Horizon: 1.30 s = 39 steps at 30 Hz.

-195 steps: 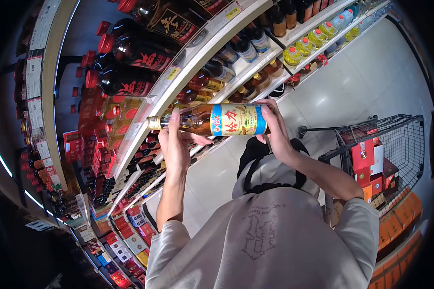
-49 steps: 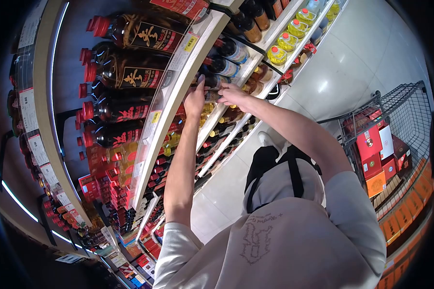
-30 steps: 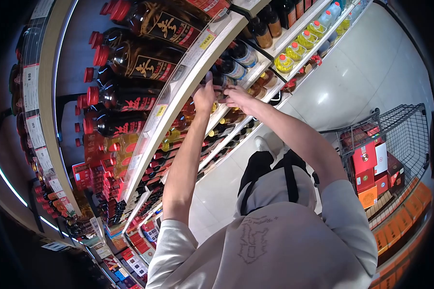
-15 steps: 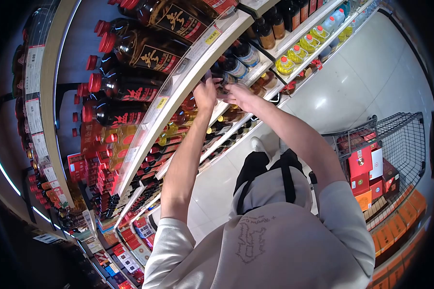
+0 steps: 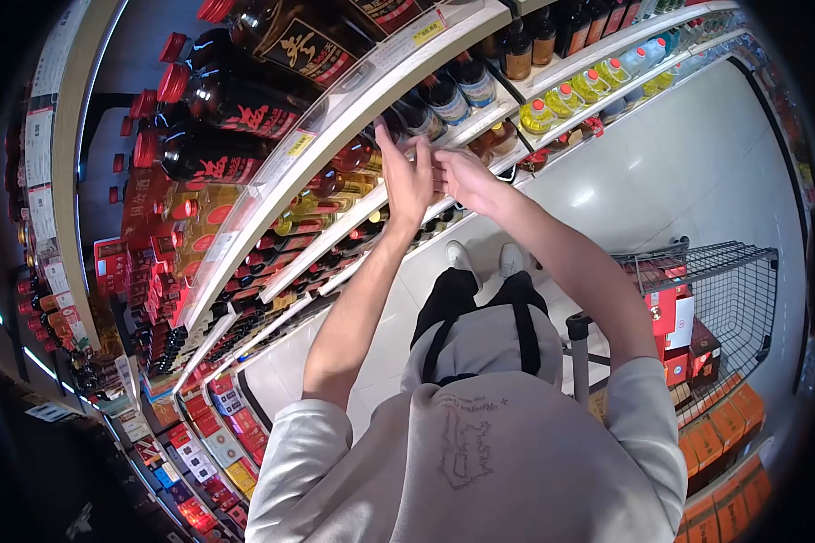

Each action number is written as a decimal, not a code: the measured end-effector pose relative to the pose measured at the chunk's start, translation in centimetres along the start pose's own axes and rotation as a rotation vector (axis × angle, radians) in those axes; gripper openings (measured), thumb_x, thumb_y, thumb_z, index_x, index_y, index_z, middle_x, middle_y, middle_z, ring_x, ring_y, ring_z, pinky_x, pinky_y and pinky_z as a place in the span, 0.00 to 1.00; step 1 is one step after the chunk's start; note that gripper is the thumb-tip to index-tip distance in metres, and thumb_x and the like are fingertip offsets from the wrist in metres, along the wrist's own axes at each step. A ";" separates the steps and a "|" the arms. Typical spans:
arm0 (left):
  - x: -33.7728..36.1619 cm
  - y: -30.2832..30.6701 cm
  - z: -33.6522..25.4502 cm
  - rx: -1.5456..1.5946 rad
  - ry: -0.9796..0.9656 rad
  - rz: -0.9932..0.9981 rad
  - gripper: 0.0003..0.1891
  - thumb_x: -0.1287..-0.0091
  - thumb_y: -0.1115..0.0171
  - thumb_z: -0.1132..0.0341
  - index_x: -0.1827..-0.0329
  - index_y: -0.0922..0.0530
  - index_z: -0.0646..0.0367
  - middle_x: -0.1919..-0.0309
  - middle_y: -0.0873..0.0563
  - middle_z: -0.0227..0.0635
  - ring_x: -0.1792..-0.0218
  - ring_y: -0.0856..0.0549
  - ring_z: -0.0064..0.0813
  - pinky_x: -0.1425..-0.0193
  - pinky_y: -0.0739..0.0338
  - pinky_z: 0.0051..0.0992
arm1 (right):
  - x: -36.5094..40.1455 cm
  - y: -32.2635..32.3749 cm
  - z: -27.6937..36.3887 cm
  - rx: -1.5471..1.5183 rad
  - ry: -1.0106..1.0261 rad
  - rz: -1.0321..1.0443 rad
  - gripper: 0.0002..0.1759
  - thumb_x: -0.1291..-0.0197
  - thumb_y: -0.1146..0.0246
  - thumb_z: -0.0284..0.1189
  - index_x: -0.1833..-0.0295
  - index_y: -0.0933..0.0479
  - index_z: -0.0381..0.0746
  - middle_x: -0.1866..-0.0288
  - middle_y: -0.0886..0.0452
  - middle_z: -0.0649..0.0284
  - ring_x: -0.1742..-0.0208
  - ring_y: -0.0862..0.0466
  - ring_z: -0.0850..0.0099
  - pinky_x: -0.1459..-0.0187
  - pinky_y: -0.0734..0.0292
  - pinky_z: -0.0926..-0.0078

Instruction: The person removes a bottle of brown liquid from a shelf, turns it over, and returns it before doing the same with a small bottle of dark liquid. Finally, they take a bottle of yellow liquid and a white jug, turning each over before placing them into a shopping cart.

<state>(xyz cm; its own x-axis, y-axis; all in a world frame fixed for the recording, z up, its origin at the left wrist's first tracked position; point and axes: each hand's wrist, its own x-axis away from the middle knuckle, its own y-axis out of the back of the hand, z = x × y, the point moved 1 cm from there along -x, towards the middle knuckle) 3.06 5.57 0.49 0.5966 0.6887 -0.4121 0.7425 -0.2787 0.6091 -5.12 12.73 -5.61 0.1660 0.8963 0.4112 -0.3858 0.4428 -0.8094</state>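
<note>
My left hand (image 5: 407,178) is raised beside the shelf edge, its fingers apart and pointing up toward the dark bottles with pale labels (image 5: 443,98). Close on its right is my right hand (image 5: 466,178), palm turned toward the left one, with its fingers bent and partly hidden behind it. Nothing can be made out between the two hands. Amber bottles (image 5: 357,156) lie behind and to the left of my left hand on a lower shelf.
Large dark bottles with red caps (image 5: 292,43) fill the upper shelf at left. Yellow oil bottles (image 5: 563,100) stand on a shelf at upper right. A wire cart (image 5: 724,294) holding red boxes is at right, beside orange boxes (image 5: 723,430).
The view has shifted. My left hand has spread its fingers and turned upward, and my right hand has moved slightly right with it. Both feet now show on the floor.
</note>
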 end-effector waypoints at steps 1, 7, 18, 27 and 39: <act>1.3 0.8 -1.4 0.174 0.206 0.073 0.38 0.25 0.40 0.68 0.19 0.52 0.68 0.39 0.22 0.57 0.45 0.15 0.39 0.38 0.22 0.38 | 1.0 -0.1 0.3 0.021 -0.003 0.037 0.10 0.23 0.49 0.29 0.44 0.27 0.37 0.44 0.19 0.58 0.47 0.16 0.67 0.41 0.20 0.67; 9.9 5.3 -5.6 0.466 0.281 0.029 0.19 0.23 0.42 0.73 0.31 0.31 0.63 0.31 0.26 0.43 0.31 0.25 0.35 0.30 0.27 0.34 | 8.6 -2.0 -0.3 0.106 -0.063 -0.040 0.18 0.22 0.47 0.31 0.33 0.30 0.35 0.38 0.19 0.56 0.42 0.16 0.68 0.38 0.22 0.67; 20.7 13.6 -7.9 0.928 0.889 0.297 0.10 0.21 0.44 0.69 0.64 0.27 0.60 0.79 0.27 0.24 0.78 0.29 0.14 0.74 0.34 0.21 | 20.2 -4.1 -4.1 0.589 -0.126 0.241 0.15 0.20 0.49 0.30 0.37 0.26 0.33 0.47 0.16 0.54 0.48 0.14 0.70 0.41 0.21 0.71; 22.4 16.1 -8.3 0.254 0.486 0.431 0.11 0.29 0.33 0.68 0.66 0.24 0.62 0.83 0.26 0.29 0.82 0.28 0.18 0.77 0.33 0.25 | 23.7 -6.0 -8.4 0.653 0.387 -0.077 0.11 0.20 0.49 0.27 0.45 0.25 0.34 0.70 0.20 0.62 0.67 0.19 0.76 0.57 0.25 0.78; 32.0 27.7 -4.3 0.217 0.435 0.297 0.09 0.26 0.36 0.65 0.61 0.22 0.62 0.81 0.20 0.37 0.82 0.21 0.31 0.74 0.27 0.30 | 26.6 -11.6 -21.1 0.766 0.312 -0.029 0.10 0.21 0.50 0.25 0.45 0.25 0.33 0.71 0.20 0.63 0.68 0.21 0.77 0.60 0.28 0.79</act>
<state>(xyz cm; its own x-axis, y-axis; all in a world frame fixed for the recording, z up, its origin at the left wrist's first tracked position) 41.40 22.72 7.11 0.6432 0.7590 0.1007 0.6349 -0.6023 0.4839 22.94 31.88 5.89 0.3860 0.9004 0.2006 -0.8704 0.4276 -0.2443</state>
